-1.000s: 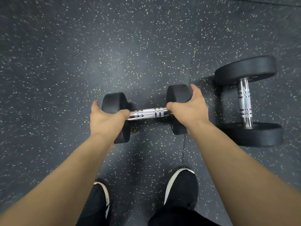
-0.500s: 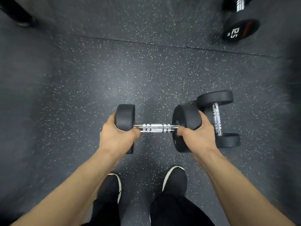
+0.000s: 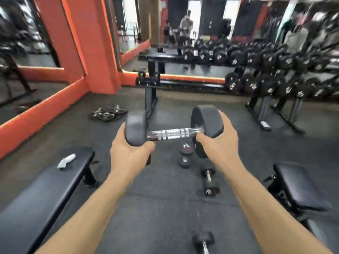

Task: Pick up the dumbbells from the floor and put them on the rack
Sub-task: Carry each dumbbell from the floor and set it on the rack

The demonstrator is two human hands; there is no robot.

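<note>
A black rubber-headed dumbbell with a chrome handle [image 3: 173,133] is held aloft — left hand [image 3: 131,153] and right hand [image 3: 218,143] closed around its heads.

A black padded bench [image 3: 45,182] is seen at the lower left of the frame, with a small white object [image 3: 66,160] lying on its pad, and a second black padded seat [image 3: 298,184] is found at the lower right. A pile of weight plates [image 3: 108,113] is laid on the dark speckled floor [image 3: 165,208] left of centre. Orange walls [image 3: 88,43] with mirrors [image 3: 27,32] are seen across the upper left.
</note>
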